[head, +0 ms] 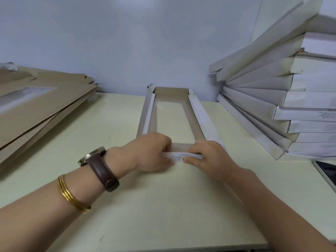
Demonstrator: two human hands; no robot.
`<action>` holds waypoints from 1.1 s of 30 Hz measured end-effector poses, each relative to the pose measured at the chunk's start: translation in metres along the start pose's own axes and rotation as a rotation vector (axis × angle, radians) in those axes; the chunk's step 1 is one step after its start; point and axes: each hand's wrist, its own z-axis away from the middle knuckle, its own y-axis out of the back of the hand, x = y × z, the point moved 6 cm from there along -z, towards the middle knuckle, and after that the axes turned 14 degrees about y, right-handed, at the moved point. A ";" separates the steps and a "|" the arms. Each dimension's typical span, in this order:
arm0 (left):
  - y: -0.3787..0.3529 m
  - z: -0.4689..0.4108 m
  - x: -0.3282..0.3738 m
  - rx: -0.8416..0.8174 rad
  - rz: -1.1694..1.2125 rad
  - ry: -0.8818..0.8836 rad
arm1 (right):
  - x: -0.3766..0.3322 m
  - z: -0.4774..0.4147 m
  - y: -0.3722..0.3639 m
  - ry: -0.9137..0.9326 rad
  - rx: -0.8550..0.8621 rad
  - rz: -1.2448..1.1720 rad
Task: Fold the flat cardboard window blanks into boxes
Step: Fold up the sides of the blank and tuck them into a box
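a pale cream worktop [163, 206] runs to a blue-grey wall [127, 42]. a brown leather-strapped wristwatch [99, 164] is worn just beside thin gold bangles [70, 195]. a dark-screened flat device [327, 171] lies at the worktop's right edge, partly cropped.

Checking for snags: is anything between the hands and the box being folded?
Nothing visible. The left hand and right hand both grip the box at its near end flap; flat blanks lie apart to the left, finished boxes to the right.
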 end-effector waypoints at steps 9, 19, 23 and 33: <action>-0.005 0.002 -0.025 0.112 0.064 0.008 | 0.011 0.011 0.021 -0.058 -0.018 0.008; 0.020 0.015 -0.073 -0.105 -0.017 -0.033 | 0.045 0.002 0.028 -0.136 -0.174 -0.022; 0.029 0.020 -0.093 -0.220 -0.056 -0.001 | 0.050 -0.017 0.014 -0.045 -0.191 0.127; 0.045 0.041 -0.157 -0.401 -0.136 0.209 | 0.087 -0.058 -0.003 -0.065 -0.256 0.385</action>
